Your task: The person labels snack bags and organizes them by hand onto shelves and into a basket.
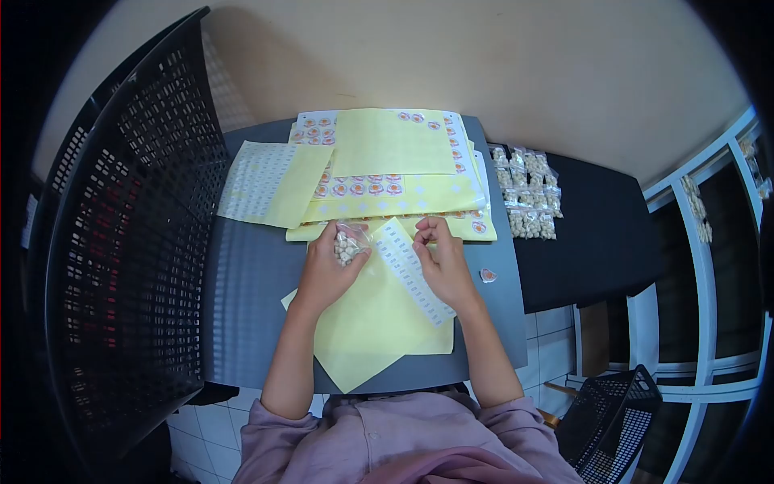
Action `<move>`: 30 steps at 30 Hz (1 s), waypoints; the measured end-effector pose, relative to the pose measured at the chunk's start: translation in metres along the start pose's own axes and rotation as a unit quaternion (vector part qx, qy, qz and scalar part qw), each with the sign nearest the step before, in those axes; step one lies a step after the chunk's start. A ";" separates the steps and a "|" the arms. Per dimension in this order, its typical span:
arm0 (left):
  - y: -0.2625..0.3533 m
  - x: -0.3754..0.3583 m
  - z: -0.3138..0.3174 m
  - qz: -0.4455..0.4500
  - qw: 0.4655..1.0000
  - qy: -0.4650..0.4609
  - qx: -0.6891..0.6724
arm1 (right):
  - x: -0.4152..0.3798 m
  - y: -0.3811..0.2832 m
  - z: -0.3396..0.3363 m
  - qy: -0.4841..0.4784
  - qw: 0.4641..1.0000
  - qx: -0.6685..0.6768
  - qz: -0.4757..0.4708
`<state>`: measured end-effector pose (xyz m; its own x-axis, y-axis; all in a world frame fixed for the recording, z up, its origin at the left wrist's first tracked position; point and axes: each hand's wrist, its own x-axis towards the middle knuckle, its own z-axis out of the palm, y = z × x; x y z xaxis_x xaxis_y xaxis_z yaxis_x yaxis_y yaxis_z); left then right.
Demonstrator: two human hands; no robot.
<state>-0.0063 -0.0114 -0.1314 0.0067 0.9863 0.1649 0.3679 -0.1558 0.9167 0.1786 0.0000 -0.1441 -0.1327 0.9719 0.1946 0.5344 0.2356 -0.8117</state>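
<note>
1. Grey desk [250, 306], seen from above; its near edge sits against the person's body, and yellow backing sheets [379, 331] overhang that edge slightly.
2. On those sheets lies a white label strip [411, 270], running diagonally from the near right toward the middle of the desk.
3. The left hand [326, 270] is closed around a small clear bag of pale pieces [349, 244], fingers curled over it, above the strip's far end.
4. The right hand [442, 262] rests on the strip's right side, with thumb and forefinger pressed together; what they pinch is too small to tell.
5. A single round sticker [488, 275] lies alone near the right edge.
6. The left part of the desk is bare grey up to a black mesh basket [129, 242] standing along the left edge.
7. Sticker sheets [387, 165] cover the far edge, overlapping each other.
8. Beyond the far right corner, filled bags [528, 194] lie in rows on a black surface [597, 234].
</note>
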 end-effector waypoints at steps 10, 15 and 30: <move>-0.005 -0.002 -0.003 -0.042 0.997 -0.018 -0.069 | -0.011 -0.023 0.003 0.112 0.963 -0.104 -0.221; -0.001 -0.004 -0.004 -0.036 0.990 -0.040 -0.128 | -0.015 -0.031 0.008 0.138 0.943 -0.170 -0.249; 0.002 -0.007 -0.003 -0.040 0.993 -0.069 -0.082 | -0.017 -0.024 0.016 0.153 0.952 -0.130 -0.233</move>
<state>-0.0086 -0.0191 -0.1294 0.1145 0.9922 0.0488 0.2162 -0.0728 0.9736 0.1541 -0.0222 -0.1368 -0.1783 0.7088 0.6825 0.6714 0.5947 -0.4422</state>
